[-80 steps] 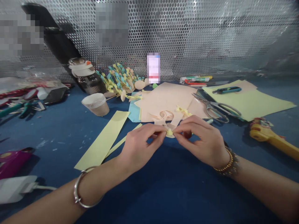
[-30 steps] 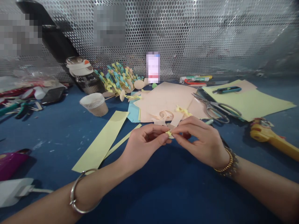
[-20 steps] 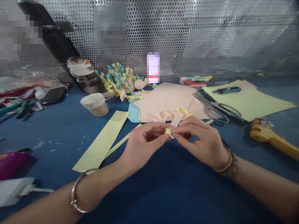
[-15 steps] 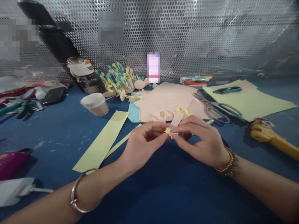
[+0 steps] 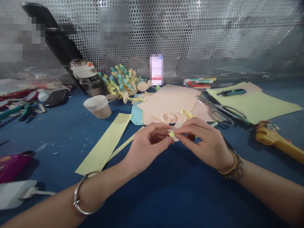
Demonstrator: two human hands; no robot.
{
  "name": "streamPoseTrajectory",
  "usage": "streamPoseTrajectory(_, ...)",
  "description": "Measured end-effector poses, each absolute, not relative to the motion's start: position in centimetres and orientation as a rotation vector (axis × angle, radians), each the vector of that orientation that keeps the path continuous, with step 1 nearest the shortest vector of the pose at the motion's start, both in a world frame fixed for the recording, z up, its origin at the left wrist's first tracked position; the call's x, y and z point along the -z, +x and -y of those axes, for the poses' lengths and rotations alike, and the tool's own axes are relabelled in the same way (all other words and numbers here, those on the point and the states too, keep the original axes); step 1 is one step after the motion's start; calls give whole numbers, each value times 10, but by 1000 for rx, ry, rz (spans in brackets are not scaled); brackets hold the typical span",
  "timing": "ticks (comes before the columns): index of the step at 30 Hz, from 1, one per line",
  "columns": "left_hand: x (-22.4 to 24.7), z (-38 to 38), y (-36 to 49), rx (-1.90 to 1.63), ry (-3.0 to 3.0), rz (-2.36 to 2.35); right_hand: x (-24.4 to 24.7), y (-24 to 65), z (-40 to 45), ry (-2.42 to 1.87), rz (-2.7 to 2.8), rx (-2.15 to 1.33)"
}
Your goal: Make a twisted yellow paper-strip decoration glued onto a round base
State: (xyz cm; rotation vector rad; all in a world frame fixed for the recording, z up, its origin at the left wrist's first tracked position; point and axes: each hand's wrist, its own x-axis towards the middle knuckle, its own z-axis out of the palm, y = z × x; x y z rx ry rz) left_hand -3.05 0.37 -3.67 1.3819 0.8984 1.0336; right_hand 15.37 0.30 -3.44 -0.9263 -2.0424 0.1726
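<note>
A small yellow paper piece (image 5: 171, 135), roughly star-shaped, is between the fingertips of both hands, with pale pink paper beside it. My left hand (image 5: 148, 145) pinches the yellow piece from the left, thumb in front. My right hand (image 5: 203, 141) has its thumb and index finger closed at the piece's right edge. Behind the fingers lie pink paper sheets (image 5: 166, 103), with a curled pink strip (image 5: 169, 118) and a crumpled yellow strip (image 5: 186, 113) on them. A wide yellow paper strip (image 5: 104, 144) lies left of my left hand.
A paper cup (image 5: 98, 107), a dark jar (image 5: 91, 80) and a cluster of coloured paper pieces (image 5: 123, 79) stand at the back left. Scissors (image 5: 220, 110), a cutter (image 5: 231, 92) and a yellow tool (image 5: 275, 137) lie right. A purple object (image 5: 14, 166) is left.
The fingers have shifted slightly around the yellow piece, and more of it shows. The pink paper by the fingertips has changed shape a little. The whole view has moved slightly.
</note>
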Motion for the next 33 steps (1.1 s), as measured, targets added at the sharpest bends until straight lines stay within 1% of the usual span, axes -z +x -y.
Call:
streamPoseTrajectory(15, 36, -2, -31, -1015, 1348, -863, 35, 152, -1, -938, 2021, -190)
streamPoseTrajectory(23, 36, -4, -31, -1046, 1363, -815, 34, 152, -1, -859, 2001, -207)
streamPoseTrajectory(33, 35, -2, -31, -996, 1301, -847, 36, 155, -4, -885, 2036, -149)
